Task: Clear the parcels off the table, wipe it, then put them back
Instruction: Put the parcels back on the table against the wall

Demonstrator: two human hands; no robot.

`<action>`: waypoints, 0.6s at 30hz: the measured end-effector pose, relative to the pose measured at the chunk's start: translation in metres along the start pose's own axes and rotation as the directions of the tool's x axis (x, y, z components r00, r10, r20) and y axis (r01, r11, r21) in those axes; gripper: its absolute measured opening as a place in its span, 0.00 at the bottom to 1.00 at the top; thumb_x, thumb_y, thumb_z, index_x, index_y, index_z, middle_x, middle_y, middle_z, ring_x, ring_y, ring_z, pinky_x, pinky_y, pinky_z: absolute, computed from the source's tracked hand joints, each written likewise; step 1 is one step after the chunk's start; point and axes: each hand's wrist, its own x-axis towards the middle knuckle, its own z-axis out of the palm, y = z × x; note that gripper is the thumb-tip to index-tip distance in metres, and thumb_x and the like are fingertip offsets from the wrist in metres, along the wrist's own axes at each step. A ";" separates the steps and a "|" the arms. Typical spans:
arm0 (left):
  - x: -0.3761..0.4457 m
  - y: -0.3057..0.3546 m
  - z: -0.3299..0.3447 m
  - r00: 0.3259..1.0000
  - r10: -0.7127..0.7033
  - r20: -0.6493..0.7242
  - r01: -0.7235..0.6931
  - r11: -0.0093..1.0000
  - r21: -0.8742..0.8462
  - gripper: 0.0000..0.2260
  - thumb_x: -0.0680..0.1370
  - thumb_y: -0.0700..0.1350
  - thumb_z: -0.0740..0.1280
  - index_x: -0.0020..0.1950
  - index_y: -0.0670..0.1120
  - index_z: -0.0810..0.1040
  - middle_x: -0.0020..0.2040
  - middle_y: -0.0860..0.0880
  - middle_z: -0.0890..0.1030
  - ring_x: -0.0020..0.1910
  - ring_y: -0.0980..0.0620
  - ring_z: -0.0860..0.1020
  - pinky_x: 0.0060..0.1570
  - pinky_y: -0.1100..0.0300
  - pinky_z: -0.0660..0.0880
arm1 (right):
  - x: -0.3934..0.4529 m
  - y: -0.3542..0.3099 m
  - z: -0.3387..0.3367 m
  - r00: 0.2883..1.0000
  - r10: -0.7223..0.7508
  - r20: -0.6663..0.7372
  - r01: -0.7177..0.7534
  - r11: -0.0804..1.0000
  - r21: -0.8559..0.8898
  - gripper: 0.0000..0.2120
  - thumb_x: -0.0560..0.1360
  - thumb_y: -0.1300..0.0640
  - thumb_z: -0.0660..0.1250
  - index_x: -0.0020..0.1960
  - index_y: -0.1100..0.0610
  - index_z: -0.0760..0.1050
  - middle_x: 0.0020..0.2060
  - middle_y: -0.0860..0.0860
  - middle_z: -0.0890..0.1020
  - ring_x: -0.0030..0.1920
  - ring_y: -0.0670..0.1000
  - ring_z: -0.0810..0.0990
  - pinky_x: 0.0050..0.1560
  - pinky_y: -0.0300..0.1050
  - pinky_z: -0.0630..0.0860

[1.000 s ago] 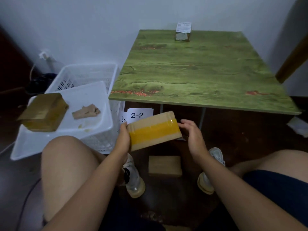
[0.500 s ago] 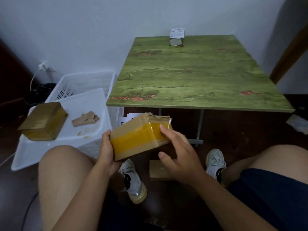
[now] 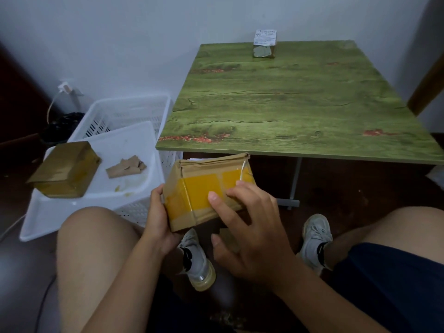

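Observation:
I hold a cardboard parcel with yellow tape (image 3: 204, 191) in front of my knees, below the near edge of the green table (image 3: 288, 111). My left hand (image 3: 158, 219) grips its left end. My right hand (image 3: 249, 227) rests its fingertips on the parcel's front face and right side. A small parcel with a white label (image 3: 264, 44) stands at the table's far edge. Another taped parcel (image 3: 66, 169) sits on the white tray (image 3: 101, 200) to my left. A further parcel (image 3: 228, 239) lies on the floor between my feet, mostly hidden by my right hand.
A torn cardboard scrap (image 3: 126, 166) lies on the tray, which rests on a white slotted basket (image 3: 125, 114). A wall plug and cable (image 3: 63, 88) sit behind it. The table's metal leg (image 3: 294, 181) stands ahead; my shoes (image 3: 197, 260) are on the dark floor.
The parcel has turned in my hands, showing its end face. My right hand shifted from the parcel's right end onto its front face. The view tilted slightly.

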 end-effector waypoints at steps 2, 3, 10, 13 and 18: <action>-0.001 0.002 -0.002 1.000 0.011 -0.030 -0.010 0.999 0.034 0.30 0.75 0.65 0.58 0.68 0.46 0.76 0.63 0.37 0.78 0.65 0.37 0.74 0.67 0.41 0.67 | 0.000 0.001 0.002 1.000 0.029 0.003 -0.029 1.000 -0.001 0.26 0.76 0.47 0.62 0.71 0.55 0.67 0.62 0.57 0.70 0.67 0.61 0.70 0.60 0.57 0.69; -0.001 0.003 -0.004 0.998 0.024 -0.050 -0.022 0.999 0.044 0.30 0.75 0.65 0.58 0.68 0.47 0.76 0.63 0.38 0.78 0.65 0.37 0.75 0.68 0.40 0.67 | 0.001 0.002 0.003 0.999 0.049 0.001 -0.049 0.999 0.006 0.26 0.76 0.46 0.62 0.71 0.55 0.66 0.62 0.57 0.70 0.67 0.60 0.70 0.59 0.58 0.69; -0.039 0.016 0.018 0.902 0.427 -0.068 -0.411 0.895 0.172 0.26 0.83 0.56 0.49 0.43 0.47 0.84 0.37 0.49 0.84 0.37 0.56 0.82 0.33 0.66 0.77 | 0.012 0.018 -0.010 0.884 0.467 0.026 -0.446 0.825 0.348 0.26 0.73 0.42 0.60 0.68 0.54 0.68 0.62 0.51 0.69 0.60 0.45 0.72 0.56 0.38 0.72; -0.053 0.022 0.037 0.715 0.699 0.006 -0.658 0.669 0.346 0.20 0.79 0.59 0.51 0.47 0.60 0.83 0.53 0.54 0.82 0.54 0.62 0.79 0.59 0.61 0.74 | 0.020 0.025 -0.016 0.693 0.705 0.152 -0.594 0.438 0.675 0.22 0.71 0.35 0.58 0.58 0.47 0.71 0.52 0.40 0.80 0.53 0.40 0.77 0.51 0.37 0.74; -0.059 0.031 0.042 0.590 0.760 0.273 -0.783 0.458 0.420 0.18 0.76 0.61 0.53 0.60 0.66 0.78 0.72 0.53 0.66 0.72 0.59 0.65 0.71 0.50 0.63 | 0.025 0.039 -0.007 0.375 0.853 0.363 -0.565 -0.100 0.819 0.27 0.65 0.27 0.65 0.54 0.45 0.75 0.53 0.45 0.84 0.55 0.47 0.82 0.54 0.48 0.78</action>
